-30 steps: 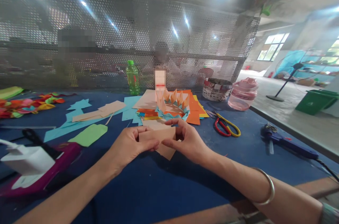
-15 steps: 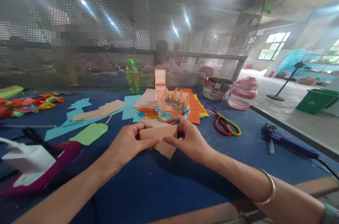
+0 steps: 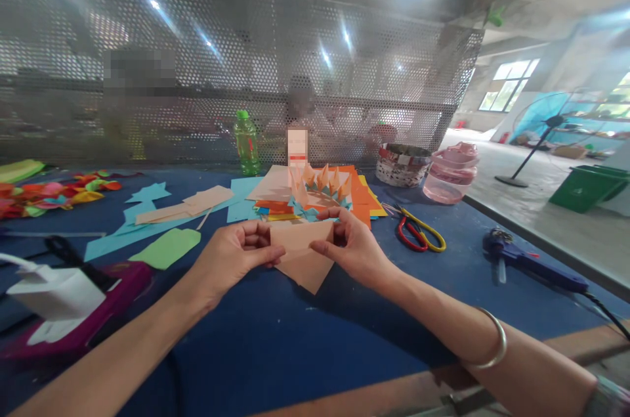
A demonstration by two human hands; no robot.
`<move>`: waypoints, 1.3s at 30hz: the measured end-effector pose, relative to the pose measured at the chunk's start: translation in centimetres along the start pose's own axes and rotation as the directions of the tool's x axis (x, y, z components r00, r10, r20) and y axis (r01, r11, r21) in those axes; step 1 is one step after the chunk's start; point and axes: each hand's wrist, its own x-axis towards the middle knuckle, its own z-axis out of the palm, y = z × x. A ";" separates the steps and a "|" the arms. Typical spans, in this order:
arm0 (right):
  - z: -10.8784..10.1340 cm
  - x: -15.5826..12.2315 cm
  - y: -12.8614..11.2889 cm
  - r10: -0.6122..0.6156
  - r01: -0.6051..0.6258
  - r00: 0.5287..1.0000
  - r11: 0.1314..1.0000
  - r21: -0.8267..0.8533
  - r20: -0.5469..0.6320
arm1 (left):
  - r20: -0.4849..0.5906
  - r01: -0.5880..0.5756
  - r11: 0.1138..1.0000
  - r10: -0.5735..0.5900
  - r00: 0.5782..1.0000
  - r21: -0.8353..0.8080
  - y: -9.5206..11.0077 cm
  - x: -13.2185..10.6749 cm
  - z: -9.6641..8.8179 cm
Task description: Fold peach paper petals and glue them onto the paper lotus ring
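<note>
A folded piece of tan paper is held up between my two hands, its straight edge on top and a pointed corner hanging down. My left hand pinches its left edge, thumb in front and fingers behind. At the right edge, my right hand grips it with the thumb across the front. Just beyond the hands stands a ring of folded paper points in orange and light blue. It rests by a stack of coloured paper sheets.
Right of the hands lie red-and-yellow-handled scissors and a blue glue gun. Behind them stand a woven basket and a pink jug. A green bottle stands at the back. Front left is a purple power strip with a white plug.
My left thumb has drawn back toward the left edge, and more of the paper's front shows as one smooth face. The hands have shifted slightly right.
</note>
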 end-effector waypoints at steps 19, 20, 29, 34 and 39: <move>0.8 -0.6 0.4 -0.009 0.008 0.998 1.000 0.020 0.060 | 0.087 -0.009 1.000 0.008 0.996 0.008 0.2 -0.6 1.0; 1.0 -0.7 0.4 -0.009 0.008 0.998 1.000 0.007 0.064 | 0.101 -0.006 1.000 0.003 0.995 0.025 0.2 -0.7 1.2; 0.5 -0.4 0.6 -0.005 0.007 0.998 0.999 -0.037 0.055 | 0.098 0.029 0.995 -0.039 0.994 0.098 -0.4 -0.1 0.4; -0.1 0.2 0.8 -0.029 0.030 0.999 0.997 -0.073 0.022 | 0.073 0.009 0.998 -0.013 0.997 0.058 -0.4 0.2 -0.1; -0.4 0.5 0.9 -0.041 0.038 0.999 0.992 -0.121 -0.021 | 0.078 -0.007 0.996 0.000 0.997 0.089 -0.6 0.4 -0.4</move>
